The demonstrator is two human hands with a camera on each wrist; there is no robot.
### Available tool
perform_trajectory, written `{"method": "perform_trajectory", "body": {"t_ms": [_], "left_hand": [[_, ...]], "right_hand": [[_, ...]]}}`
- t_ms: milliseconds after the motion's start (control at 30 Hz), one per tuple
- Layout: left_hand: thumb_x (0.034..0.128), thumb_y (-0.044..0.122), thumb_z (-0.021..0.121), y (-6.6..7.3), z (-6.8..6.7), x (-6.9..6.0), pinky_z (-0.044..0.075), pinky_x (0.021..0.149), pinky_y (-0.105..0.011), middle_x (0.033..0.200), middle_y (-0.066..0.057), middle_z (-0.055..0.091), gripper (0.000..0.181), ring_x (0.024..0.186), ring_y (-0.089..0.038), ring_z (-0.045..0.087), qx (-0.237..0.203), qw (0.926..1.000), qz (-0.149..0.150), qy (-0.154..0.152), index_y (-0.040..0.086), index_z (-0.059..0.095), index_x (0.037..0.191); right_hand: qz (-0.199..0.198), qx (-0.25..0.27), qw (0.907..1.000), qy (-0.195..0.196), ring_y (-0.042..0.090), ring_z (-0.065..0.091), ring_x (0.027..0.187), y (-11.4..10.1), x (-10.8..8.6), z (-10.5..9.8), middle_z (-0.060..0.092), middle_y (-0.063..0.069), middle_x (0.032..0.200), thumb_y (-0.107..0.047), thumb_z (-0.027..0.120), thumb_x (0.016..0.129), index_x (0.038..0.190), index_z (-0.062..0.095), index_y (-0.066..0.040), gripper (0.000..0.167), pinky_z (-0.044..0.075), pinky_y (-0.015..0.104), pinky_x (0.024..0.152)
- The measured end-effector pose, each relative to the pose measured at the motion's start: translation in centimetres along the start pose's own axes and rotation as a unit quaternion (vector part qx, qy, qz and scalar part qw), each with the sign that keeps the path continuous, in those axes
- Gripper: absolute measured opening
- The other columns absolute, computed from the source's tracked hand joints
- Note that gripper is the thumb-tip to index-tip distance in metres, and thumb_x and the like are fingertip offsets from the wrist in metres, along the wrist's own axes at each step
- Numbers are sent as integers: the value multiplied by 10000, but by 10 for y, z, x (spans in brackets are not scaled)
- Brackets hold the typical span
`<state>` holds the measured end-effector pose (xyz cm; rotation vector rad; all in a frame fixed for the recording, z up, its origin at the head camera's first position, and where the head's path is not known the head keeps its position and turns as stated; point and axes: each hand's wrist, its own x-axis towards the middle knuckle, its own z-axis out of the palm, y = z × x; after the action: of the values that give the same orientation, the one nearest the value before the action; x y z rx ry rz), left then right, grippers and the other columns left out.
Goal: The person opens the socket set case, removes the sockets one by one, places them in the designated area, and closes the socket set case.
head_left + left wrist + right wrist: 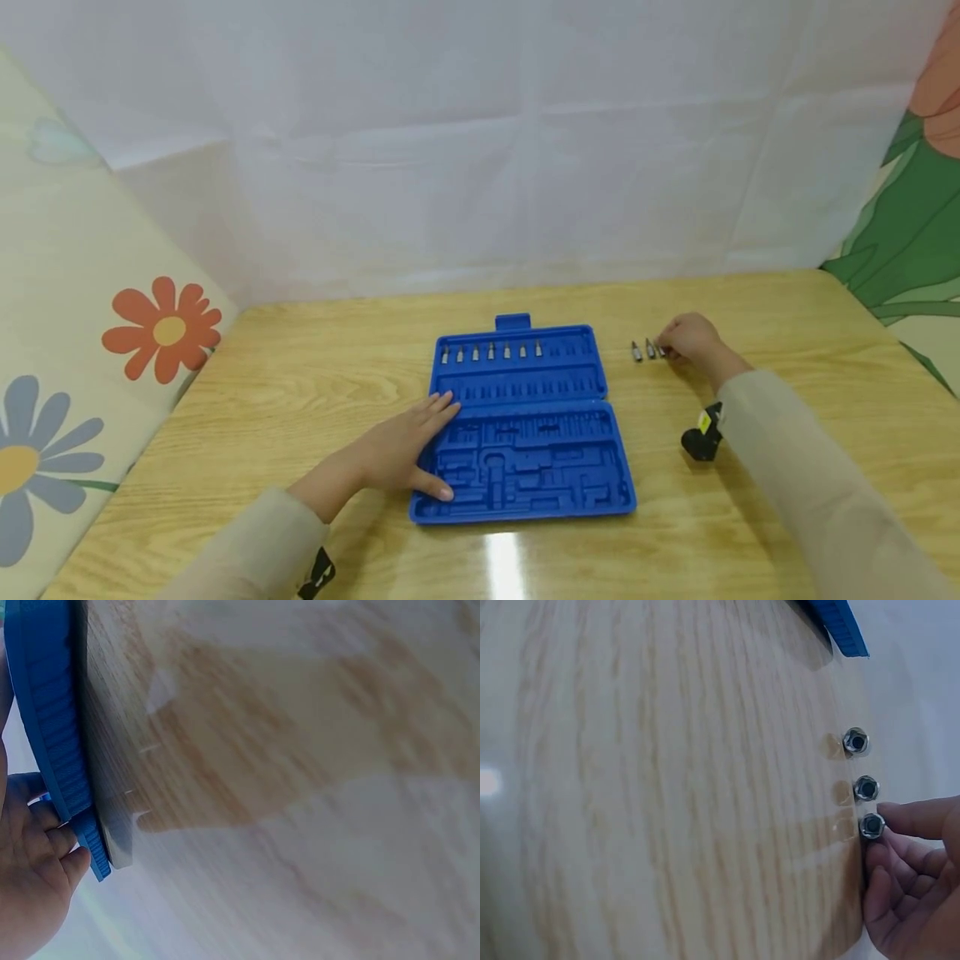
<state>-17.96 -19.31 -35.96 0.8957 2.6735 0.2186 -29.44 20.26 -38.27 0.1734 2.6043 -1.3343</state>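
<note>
Resting on the wooden table (300, 367), the blue case (525, 437) lies open. At its nine o'clock edge, the left hand (405, 446) touches it with straight fingers. Toward its two o'clock, the right hand (692, 335) pinches one metal bit (871, 826); two loose bits (637, 352) lie just beside, toward nine o'clock, and seven bits (491, 352) sit in the case's eleven o'clock part

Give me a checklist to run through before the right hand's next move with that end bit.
1. Case open: ok.
2. Left hand resting on case: ok.
3. Slots free in the back row, right of the seven bits: ok.
4. Table free of bits: not ok, three loose bits there.
5. Right hand at the rightmost loose bit: ok.
6. Firm grip on it: cannot tell.
</note>
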Motion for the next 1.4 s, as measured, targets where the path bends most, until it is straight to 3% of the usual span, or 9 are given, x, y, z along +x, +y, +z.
{"method": "perform_trajectory", "body": {"t_ms": [667,933,1067,1233,1400], "left_hand": [[624,693,517,-1,3,-2,174,998,-448,1416,-158,106,1060,1281,-307,71,-51,9999,123,52,28,175,1374],[632,678,529,-4,2,0,168,1000,-447,1417,-156,100,1050,1281,-309,67,47,9999,100,107,26,173,1374],[626,683,530,-4,2,-1,164,1001,-447,1419,-150,95,1056,1282,-303,64,44,10000,45,64,31,171,1376],[626,691,518,-5,5,-2,165,1002,-445,1421,-143,94,1056,1283,-298,63,53,10000,55,50,40,166,1379],[634,677,526,-4,4,-1,177,998,-446,1423,-133,93,1044,1284,-295,64,88,9999,41,102,47,160,1381]], "right_hand": [[123,-181,9997,49,136,474,559,1,-2,0,530,54,651,-63,526,789,814,546,74,141,434,249,496],[-14,-49,10000,-44,141,424,529,-4,-7,-4,467,31,586,-72,485,808,669,471,16,165,408,257,497],[-217,-57,9996,-143,144,468,585,-10,-14,-5,509,66,681,-109,455,851,793,492,64,186,434,276,555],[-360,130,9982,-461,211,546,769,-25,-23,1,533,201,939,-154,438,885,1063,466,128,334,467,313,691],[-540,340,9946,-820,332,512,944,-48,-25,16,472,290,1093,-173,425,898,1136,437,118,376,445,368,777]]}}
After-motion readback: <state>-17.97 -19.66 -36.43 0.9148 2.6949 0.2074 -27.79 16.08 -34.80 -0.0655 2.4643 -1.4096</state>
